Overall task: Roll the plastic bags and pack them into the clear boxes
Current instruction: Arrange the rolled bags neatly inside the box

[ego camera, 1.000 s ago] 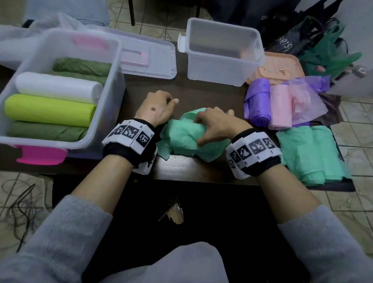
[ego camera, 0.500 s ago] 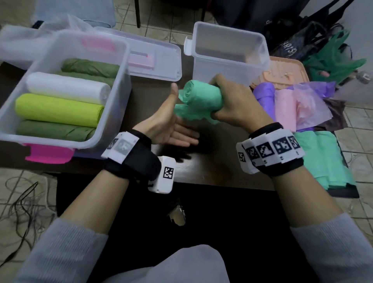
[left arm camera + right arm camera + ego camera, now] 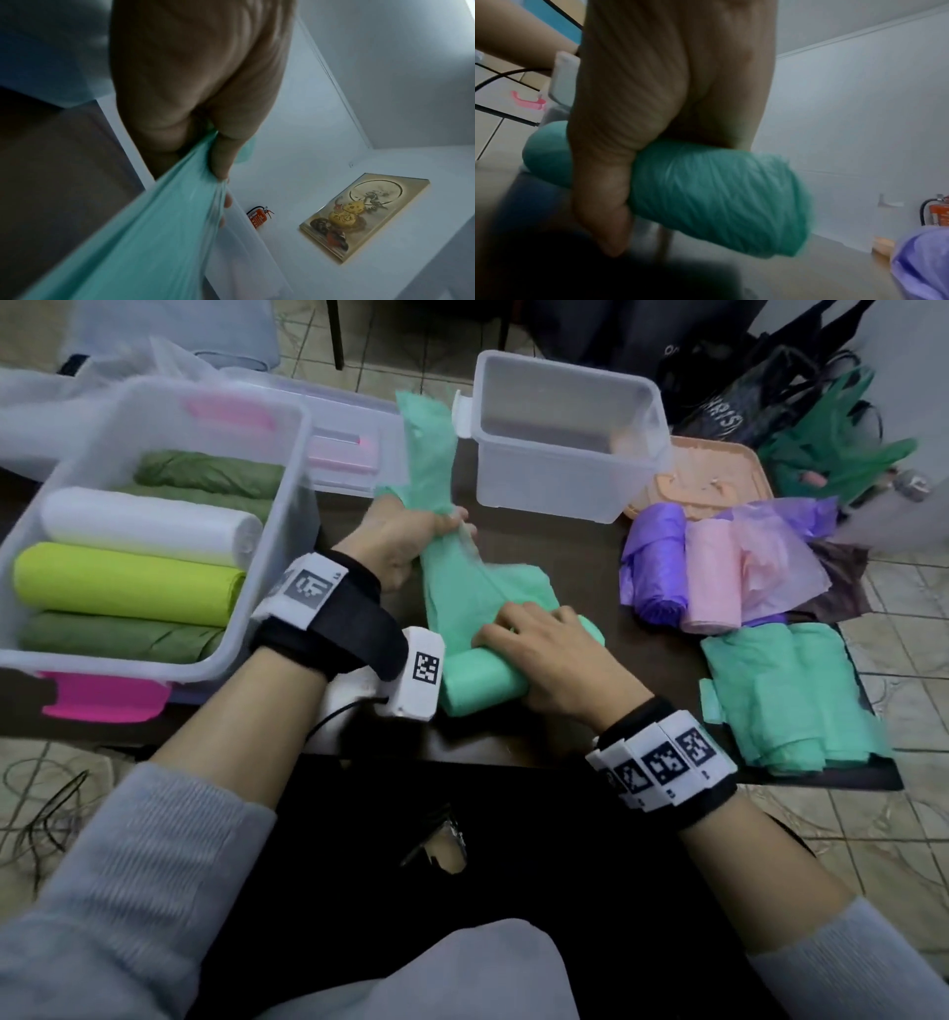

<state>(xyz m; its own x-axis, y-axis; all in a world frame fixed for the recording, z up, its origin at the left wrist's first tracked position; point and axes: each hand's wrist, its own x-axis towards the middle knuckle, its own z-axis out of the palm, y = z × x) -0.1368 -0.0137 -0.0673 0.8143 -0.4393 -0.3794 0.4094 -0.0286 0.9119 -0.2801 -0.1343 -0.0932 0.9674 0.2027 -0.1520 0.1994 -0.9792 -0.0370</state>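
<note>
My left fingers clench the loose tail of the mint bag, pulling it up and away toward the small box. My right hand curls over the rolled end, pressing it to the counter; the thumb seems to wrap under, though that view is blurred. Left of my left hand sits the big box, holding green, white and lime rolls. Purple and pink rolls and folded mint bags lie to the right.
</note>
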